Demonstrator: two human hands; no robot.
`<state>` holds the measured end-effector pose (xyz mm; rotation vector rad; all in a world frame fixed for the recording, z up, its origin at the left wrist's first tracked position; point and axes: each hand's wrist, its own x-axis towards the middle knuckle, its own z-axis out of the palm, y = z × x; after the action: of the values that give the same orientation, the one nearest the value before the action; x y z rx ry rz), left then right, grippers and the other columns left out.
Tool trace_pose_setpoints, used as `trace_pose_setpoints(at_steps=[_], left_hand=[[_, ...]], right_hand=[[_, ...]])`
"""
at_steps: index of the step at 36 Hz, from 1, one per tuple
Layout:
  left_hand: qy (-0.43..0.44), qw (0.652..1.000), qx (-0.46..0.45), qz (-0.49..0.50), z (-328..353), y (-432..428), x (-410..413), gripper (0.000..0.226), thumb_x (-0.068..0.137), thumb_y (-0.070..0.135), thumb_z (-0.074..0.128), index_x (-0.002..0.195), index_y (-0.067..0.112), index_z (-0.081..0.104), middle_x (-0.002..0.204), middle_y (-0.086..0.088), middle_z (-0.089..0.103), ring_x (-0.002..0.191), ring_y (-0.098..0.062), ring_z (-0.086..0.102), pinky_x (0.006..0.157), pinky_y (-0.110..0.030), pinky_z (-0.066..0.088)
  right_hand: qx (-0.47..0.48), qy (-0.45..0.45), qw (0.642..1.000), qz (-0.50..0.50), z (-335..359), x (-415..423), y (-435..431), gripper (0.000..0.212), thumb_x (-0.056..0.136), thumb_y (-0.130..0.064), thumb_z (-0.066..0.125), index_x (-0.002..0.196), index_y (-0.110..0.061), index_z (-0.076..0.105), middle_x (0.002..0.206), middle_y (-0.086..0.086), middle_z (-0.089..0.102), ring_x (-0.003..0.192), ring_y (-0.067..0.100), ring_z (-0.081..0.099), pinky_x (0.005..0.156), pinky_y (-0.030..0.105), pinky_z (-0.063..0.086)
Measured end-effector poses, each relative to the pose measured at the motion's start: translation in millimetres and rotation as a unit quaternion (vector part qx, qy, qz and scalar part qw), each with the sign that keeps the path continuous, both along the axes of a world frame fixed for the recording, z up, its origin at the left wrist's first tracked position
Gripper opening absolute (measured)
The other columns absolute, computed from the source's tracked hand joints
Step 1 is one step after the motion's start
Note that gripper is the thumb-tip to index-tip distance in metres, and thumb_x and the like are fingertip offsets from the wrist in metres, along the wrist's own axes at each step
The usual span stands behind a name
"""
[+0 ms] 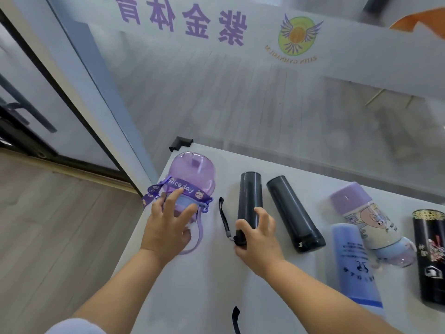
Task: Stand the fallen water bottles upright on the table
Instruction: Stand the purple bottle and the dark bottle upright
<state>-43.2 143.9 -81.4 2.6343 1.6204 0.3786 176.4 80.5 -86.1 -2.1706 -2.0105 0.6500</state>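
Several bottles lie on their sides on a white table (209, 280). At the far left corner is a round purple bottle (191, 174) with a "Nice day" strap; my left hand (166, 225) rests on its lid end, fingers spread. A dark grey bottle (250, 196) lies beside it, and my right hand (257, 237) closes around its cap end near a black wrist loop (224, 218). A second dark grey bottle (293, 213) lies to the right. Further right lie a cartoon bottle with a purple cap (370, 220), a blue bottle (354, 266) and a black printed bottle (431, 256).
The table's left edge drops to a wooden floor (48, 225). A frosted glass wall (265, 104) with purple lettering runs behind the table. A black corner guard (179, 142) caps the far left corner. A black strap (236, 319) lies at the near edge.
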Motion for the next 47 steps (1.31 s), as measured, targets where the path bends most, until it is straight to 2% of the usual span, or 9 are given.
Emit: trace_pose_setpoints(at_steps=[7,10,14,18,22,30,34,41,47], left_hand=[[-0.090,0.995,-0.045,0.006,44,20,-6,0.066,0.049,0.021,0.079,0.106,0.029,0.047,0.133,0.000,0.037,0.099,-0.045,0.051,0.061,-0.045,0.057],[-0.086,0.993,-0.074,0.020,62,35,-7,0.064,0.053,0.027,0.076,0.111,0.031,0.049,0.132,0.002,0.044,0.099,-0.038,0.052,0.064,-0.038,0.051],[-0.073,0.992,-0.094,0.042,84,55,-4,0.064,0.056,0.038,0.070,0.116,0.035,0.050,0.132,0.007,0.042,0.097,-0.029,0.053,0.070,-0.040,0.053],[-0.051,0.992,-0.114,0.018,96,75,2,0.065,0.056,0.041,0.067,0.119,0.036,0.050,0.132,0.009,0.042,0.096,-0.028,0.054,0.072,-0.038,0.053],[-0.018,0.990,-0.142,-0.006,106,97,13,0.064,0.062,0.041,0.068,0.124,0.041,0.049,0.137,0.009,0.036,0.105,-0.027,0.050,0.078,-0.038,0.053],[0.026,0.980,-0.199,-0.011,128,132,30,0.059,0.067,0.040,0.063,0.124,0.046,0.046,0.132,0.014,0.040,0.092,-0.018,0.055,0.073,-0.029,0.052],[0.031,0.976,-0.216,-0.005,131,138,34,0.052,0.069,0.043,0.061,0.119,0.047,0.047,0.129,0.018,0.047,0.086,-0.016,0.055,0.065,-0.025,0.044],[0.018,0.975,-0.221,0.018,123,143,33,0.055,0.079,0.038,0.055,0.131,0.045,0.040,0.140,0.006,0.031,0.118,-0.023,0.041,0.083,-0.033,0.047],[-0.024,0.974,-0.223,0.021,118,137,32,0.056,0.083,0.037,0.059,0.135,0.041,0.038,0.147,0.006,0.027,0.127,-0.023,0.038,0.093,-0.036,0.045]], right_hand=[[-0.019,-0.003,0.999,-0.027,9,9,-1,0.032,0.072,-0.028,0.062,0.098,-0.029,0.043,0.143,-0.003,0.001,0.126,0.030,0.011,0.071,0.028,0.047],[0.008,-0.006,1.000,-0.024,17,12,0,0.039,0.068,-0.031,0.062,0.103,-0.030,0.044,0.146,-0.004,0.011,0.124,0.027,0.017,0.077,0.031,0.049],[0.053,0.013,0.998,-0.009,35,17,7,0.043,0.067,-0.034,0.064,0.106,-0.028,0.049,0.146,-0.005,0.023,0.123,0.026,0.029,0.079,0.031,0.048],[0.099,0.032,0.995,0.000,57,24,23,0.043,0.064,-0.038,0.062,0.105,-0.026,0.057,0.133,0.000,0.035,0.106,0.025,0.046,0.069,0.029,0.048],[0.092,0.064,0.993,-0.020,81,33,44,0.044,0.061,-0.045,0.052,0.102,-0.032,0.058,0.118,-0.005,0.035,0.096,0.025,0.051,0.076,0.030,0.049],[0.021,0.077,0.996,-0.028,124,42,85,0.058,0.073,-0.039,0.062,0.127,-0.035,0.043,0.118,-0.009,0.043,0.100,0.017,0.053,0.081,0.028,0.046],[-0.001,0.082,0.996,-0.032,133,42,101,0.052,0.075,-0.038,0.060,0.124,-0.032,0.044,0.113,-0.007,0.050,0.096,0.016,0.052,0.081,0.029,0.045],[-0.042,0.124,0.990,-0.044,133,48,117,0.062,0.082,-0.038,0.056,0.140,-0.030,0.035,0.137,-0.005,0.038,0.118,0.016,0.045,0.091,0.028,0.039],[-0.076,0.126,0.987,-0.067,133,54,125,0.073,0.088,-0.047,0.051,0.149,-0.027,0.017,0.148,0.001,0.027,0.128,0.023,0.039,0.093,0.030,0.037]])
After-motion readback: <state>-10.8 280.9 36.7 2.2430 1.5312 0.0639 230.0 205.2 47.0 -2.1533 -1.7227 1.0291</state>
